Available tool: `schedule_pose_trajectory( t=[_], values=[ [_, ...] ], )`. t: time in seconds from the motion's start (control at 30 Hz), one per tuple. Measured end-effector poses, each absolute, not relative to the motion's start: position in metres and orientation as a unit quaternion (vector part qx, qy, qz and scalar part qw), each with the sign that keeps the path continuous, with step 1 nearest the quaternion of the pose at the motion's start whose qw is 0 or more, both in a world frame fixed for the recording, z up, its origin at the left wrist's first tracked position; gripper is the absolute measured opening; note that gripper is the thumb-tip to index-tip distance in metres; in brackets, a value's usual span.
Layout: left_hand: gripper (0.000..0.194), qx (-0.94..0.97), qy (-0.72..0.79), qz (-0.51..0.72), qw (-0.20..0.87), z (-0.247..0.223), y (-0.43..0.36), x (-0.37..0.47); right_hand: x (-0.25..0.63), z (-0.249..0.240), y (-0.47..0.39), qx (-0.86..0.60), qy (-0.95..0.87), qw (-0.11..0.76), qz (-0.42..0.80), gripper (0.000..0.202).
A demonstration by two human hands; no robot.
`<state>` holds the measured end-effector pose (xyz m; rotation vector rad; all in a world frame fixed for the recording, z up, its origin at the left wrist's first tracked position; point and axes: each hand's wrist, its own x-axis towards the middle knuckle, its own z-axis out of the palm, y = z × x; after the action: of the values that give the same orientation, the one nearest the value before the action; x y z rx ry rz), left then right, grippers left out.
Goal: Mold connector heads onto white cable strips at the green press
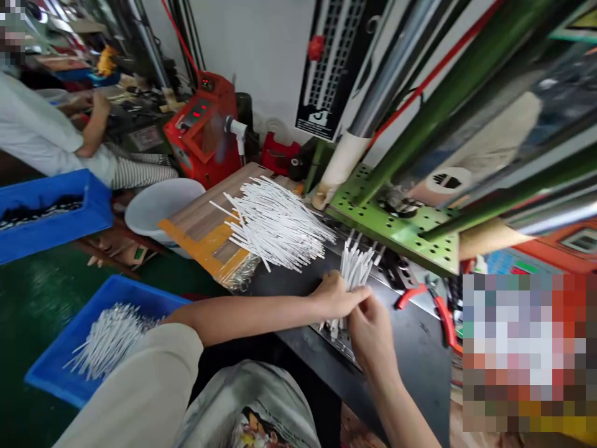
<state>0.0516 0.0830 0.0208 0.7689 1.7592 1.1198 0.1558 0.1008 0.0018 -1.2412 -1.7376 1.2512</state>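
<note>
A bundle of thin white sticks (357,264) stands over the black work surface (410,367), its upper ends fanned out toward the green machine. My left hand (333,295) is closed around the middle of the bundle. Just to the right, my right hand (373,330) is closed with its fingertips at the same bundle, touching my left hand. Lower ends of the sticks show beneath my hands. What exactly lies between my fingers is partly hidden. A large loose pile of similar white sticks (280,224) lies beyond, on a wooden board (212,218).
Red-handled pliers (448,320) lie right of my hands. A green perforated machine plate (396,230) overhangs the surface. At lower left, a blue bin (51,367) holds more white sticks. A white bucket (161,193), another blue bin (56,230) and a co-worker (51,124) are at the left.
</note>
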Motion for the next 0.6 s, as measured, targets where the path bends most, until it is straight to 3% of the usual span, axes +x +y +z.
schedule_pose_trajectory(
  t=[0.1,0.2,0.27,0.4,0.5,0.6],
  values=[
    [0.040,0.246,0.631,0.602,0.424,0.028,0.053,0.039,0.136,0.030,0.087,-0.410,-0.780,0.298,0.368,0.018],
    [0.041,0.102,0.474,0.781,0.394,0.038,0.019,0.017,0.093,0.057,0.066,-0.286,-0.880,0.257,0.278,0.028],
    [0.042,-0.016,0.404,0.835,0.374,0.038,-0.006,-0.007,0.063,0.068,0.052,-0.188,-0.925,0.196,0.265,0.035],
    [0.036,-0.249,0.448,0.818,0.261,0.010,-0.085,-0.078,0.022,0.059,0.051,-0.011,-0.947,0.110,0.302,0.043],
    [0.028,-0.339,0.487,0.792,0.146,-0.019,-0.167,-0.123,0.008,0.030,0.074,-0.068,-0.978,0.082,0.178,0.039],
    [0.030,-0.400,0.519,0.750,0.090,-0.041,-0.234,-0.149,0.006,0.004,0.094,-0.153,-0.987,-0.025,0.043,0.030]
  ],
)
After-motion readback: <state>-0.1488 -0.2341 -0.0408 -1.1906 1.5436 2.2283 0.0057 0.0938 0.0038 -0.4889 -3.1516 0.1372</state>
